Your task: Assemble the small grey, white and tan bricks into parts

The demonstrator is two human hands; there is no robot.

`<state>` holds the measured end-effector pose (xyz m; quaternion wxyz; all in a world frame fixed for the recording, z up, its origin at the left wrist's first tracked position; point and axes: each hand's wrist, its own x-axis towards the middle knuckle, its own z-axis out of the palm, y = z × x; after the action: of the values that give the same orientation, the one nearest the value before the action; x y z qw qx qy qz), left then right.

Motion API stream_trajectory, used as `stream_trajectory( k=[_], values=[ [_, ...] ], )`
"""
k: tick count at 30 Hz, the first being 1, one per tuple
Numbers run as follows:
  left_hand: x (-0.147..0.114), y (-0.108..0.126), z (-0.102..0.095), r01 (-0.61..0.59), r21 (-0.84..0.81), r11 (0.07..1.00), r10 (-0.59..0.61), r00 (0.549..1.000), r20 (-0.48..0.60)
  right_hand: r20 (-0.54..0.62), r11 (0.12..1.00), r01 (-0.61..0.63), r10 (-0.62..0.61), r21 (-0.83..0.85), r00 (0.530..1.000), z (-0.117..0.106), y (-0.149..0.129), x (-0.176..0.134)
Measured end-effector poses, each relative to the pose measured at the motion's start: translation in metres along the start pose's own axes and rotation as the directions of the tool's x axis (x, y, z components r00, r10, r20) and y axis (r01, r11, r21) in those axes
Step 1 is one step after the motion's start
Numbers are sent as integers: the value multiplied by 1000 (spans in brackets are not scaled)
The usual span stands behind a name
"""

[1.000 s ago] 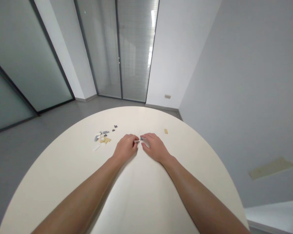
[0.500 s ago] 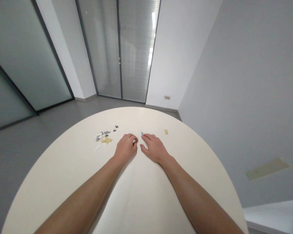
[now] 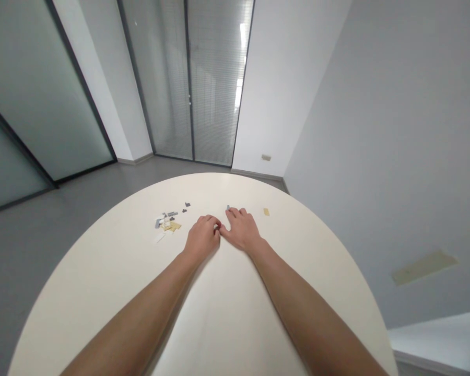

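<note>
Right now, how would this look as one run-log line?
left hand: curled, grip unclear | right hand: open, at small gray-blue piece | left of hands: pile of pieces | right of hands: yellow piece

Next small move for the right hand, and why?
Probably swing the right hand's thumb forward to pinch the small blue-grey piece: its fingertips are at that piece, while the thumb is spread away, close to the left hand's curled fingers.

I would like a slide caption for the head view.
At a round table: right hand at a grey piece, left hand close by, loose pieces to the left.
</note>
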<state>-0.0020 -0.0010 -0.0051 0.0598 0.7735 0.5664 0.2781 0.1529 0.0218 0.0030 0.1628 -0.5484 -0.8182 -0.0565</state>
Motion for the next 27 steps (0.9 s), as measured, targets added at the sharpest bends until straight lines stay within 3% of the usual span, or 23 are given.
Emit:
stream_trajectory(
  k=[13, 22, 27],
  values=[
    [1, 0, -1, 16, 4, 1000, -16, 1000, 3, -43, 999, -23, 25, 33, 999, -1, -3, -7],
    [1, -2, 2, 4, 29, 1000, -4, 1000, -16, 13, 982, 141, -144, 130, 990, -5, 20, -29],
    [1, 0, 2, 27, 84, 996, -22, 998, -57, -41, 972, 113, -107, 208, 993, -3, 26, -41]
  ],
)
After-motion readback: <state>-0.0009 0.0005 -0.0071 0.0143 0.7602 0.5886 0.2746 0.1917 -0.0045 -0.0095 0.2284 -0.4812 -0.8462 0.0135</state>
